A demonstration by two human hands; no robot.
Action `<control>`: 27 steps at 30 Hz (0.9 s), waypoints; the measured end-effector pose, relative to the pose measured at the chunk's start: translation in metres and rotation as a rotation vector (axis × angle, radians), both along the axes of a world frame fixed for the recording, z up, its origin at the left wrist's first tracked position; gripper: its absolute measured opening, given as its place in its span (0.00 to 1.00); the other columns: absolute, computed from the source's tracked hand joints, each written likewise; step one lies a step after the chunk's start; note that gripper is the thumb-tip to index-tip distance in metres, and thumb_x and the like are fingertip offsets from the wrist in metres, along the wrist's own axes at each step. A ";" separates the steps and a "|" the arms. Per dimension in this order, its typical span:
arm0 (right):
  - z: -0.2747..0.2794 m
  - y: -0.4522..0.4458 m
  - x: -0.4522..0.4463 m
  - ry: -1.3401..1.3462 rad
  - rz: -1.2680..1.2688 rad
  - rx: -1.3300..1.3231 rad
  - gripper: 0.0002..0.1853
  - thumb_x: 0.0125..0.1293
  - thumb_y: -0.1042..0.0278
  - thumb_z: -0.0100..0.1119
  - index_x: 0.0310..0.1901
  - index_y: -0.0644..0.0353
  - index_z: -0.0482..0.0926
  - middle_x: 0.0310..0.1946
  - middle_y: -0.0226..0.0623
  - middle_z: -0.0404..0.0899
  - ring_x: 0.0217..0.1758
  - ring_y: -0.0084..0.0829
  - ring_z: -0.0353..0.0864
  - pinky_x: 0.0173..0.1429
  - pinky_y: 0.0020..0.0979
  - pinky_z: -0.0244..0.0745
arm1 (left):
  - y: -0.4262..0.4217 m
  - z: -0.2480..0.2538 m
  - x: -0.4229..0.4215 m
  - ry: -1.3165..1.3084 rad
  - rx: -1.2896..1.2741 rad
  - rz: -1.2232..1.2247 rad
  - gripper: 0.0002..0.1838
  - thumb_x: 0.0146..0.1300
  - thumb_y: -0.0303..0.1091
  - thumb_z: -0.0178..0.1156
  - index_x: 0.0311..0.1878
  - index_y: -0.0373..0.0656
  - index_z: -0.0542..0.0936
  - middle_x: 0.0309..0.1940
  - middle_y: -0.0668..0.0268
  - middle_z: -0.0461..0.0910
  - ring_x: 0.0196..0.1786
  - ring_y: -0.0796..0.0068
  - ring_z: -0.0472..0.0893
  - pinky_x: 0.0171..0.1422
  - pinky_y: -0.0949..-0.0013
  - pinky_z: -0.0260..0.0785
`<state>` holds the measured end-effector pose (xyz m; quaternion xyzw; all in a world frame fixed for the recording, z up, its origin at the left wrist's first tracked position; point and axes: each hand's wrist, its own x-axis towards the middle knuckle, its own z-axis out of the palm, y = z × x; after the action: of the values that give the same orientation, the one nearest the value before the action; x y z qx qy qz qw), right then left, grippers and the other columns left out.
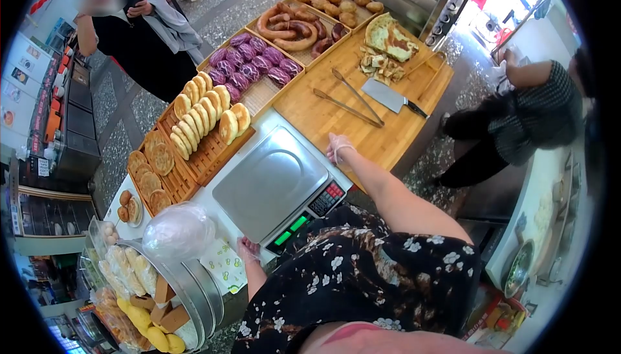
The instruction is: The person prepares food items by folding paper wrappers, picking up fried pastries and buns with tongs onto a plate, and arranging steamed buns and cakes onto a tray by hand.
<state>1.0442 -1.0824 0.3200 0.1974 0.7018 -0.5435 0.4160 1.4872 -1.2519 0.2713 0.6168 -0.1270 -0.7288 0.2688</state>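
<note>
My left hand (248, 250), in a thin clear plastic glove, rests at the near left corner of the digital scale (270, 182). Its fingers look loosely extended, holding nothing visible. My right hand (339, 149), gloved the same way, is at the left edge of the wooden cutting board (297, 105), fingers slightly bent and apart, with nothing seen in them. The bare metal pan of the scale lies between my hands. On the board are open tongs (349, 105), a cleaver (388, 97), a large flatbread (390, 38) and cut flatbread pieces (381, 66).
Trays beyond the scale hold flat cakes (155, 160), pale buns (197, 121), purple buns (249, 63), sausages (291, 27) and fried pastries (336, 1). Plastic bags (179, 231) lie near my left hand, above a metal drum (204, 296). One person (139, 37) stands across; another (527, 114) is at right.
</note>
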 end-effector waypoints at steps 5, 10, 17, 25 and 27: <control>0.003 0.001 0.002 -0.012 0.008 0.002 0.34 0.71 0.38 0.38 0.24 0.65 0.72 0.16 0.44 0.71 0.12 0.33 0.68 0.17 0.34 0.70 | 0.001 0.000 -0.001 -0.042 -0.006 -0.005 0.20 0.70 0.51 0.45 0.21 0.56 0.66 0.11 0.79 0.58 0.12 0.80 0.57 0.16 0.74 0.47; 0.003 0.000 0.000 -0.019 0.020 -0.019 0.34 0.72 0.40 0.37 0.24 0.66 0.72 0.16 0.44 0.71 0.11 0.34 0.68 0.17 0.34 0.70 | -0.001 -0.005 0.005 0.032 -0.022 -0.043 0.20 0.70 0.51 0.45 0.22 0.55 0.67 0.12 0.79 0.60 0.13 0.81 0.59 0.17 0.74 0.48; 0.010 0.002 0.001 -0.051 0.018 -0.023 0.27 0.73 0.46 0.41 0.32 0.68 0.71 0.21 0.48 0.73 0.17 0.38 0.71 0.20 0.41 0.69 | -0.002 -0.008 0.003 -0.024 -0.021 -0.005 0.20 0.69 0.51 0.46 0.21 0.55 0.66 0.11 0.78 0.60 0.13 0.80 0.60 0.16 0.75 0.50; 0.015 0.001 0.003 -0.030 0.037 -0.018 0.28 0.73 0.45 0.41 0.33 0.68 0.72 0.22 0.49 0.73 0.16 0.39 0.71 0.20 0.40 0.70 | 0.002 0.000 0.000 -0.026 -0.032 -0.013 0.20 0.69 0.50 0.46 0.21 0.56 0.67 0.12 0.79 0.62 0.14 0.80 0.62 0.18 0.75 0.52; 0.016 0.001 0.003 -0.029 0.034 0.005 0.28 0.73 0.45 0.41 0.34 0.69 0.73 0.22 0.50 0.74 0.17 0.40 0.73 0.21 0.40 0.71 | 0.002 0.002 -0.001 -0.031 -0.033 -0.011 0.20 0.69 0.51 0.46 0.21 0.56 0.67 0.12 0.79 0.62 0.14 0.80 0.63 0.18 0.75 0.52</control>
<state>1.0469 -1.0809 0.3356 0.1943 0.7005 -0.5316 0.4347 1.4858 -1.2494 0.2730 0.6229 -0.1465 -0.7183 0.2731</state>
